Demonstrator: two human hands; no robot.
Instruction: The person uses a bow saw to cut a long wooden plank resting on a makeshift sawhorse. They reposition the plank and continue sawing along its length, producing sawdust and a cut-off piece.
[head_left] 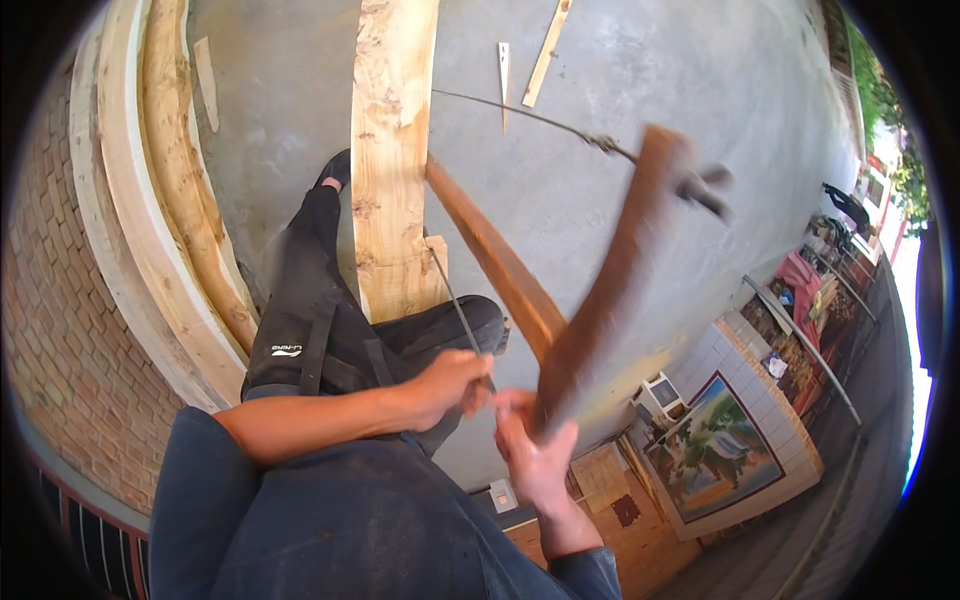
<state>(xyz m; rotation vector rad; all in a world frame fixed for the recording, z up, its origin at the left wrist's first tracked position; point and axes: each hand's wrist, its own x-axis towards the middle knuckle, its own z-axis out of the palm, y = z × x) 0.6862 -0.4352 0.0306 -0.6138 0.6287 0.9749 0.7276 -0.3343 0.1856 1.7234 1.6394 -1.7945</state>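
Observation:
A wooden frame saw (498, 262) is held at the near end of the plank. My right hand (535, 455) is closed around the lower end of its thick, curved brown side arm, blurred by motion. My left hand (448, 388) is closed on the thin dark blade near that same end. From there the blade runs up to a notch in the right edge of a long pale plank (390, 130). A twisted cord links the far part of the saw to the arm's top. My bent leg (450, 325) lies at the plank's near end; the saw's far side is hidden behind the plank.
Long curved boards (170, 190) lean along a brick surface (70, 300) on the left. Thin wood offcuts (545, 55) lie on the grey concrete floor (650, 60). At the right are a painted panel (718, 440), a metal pole (805, 350) and piled clutter.

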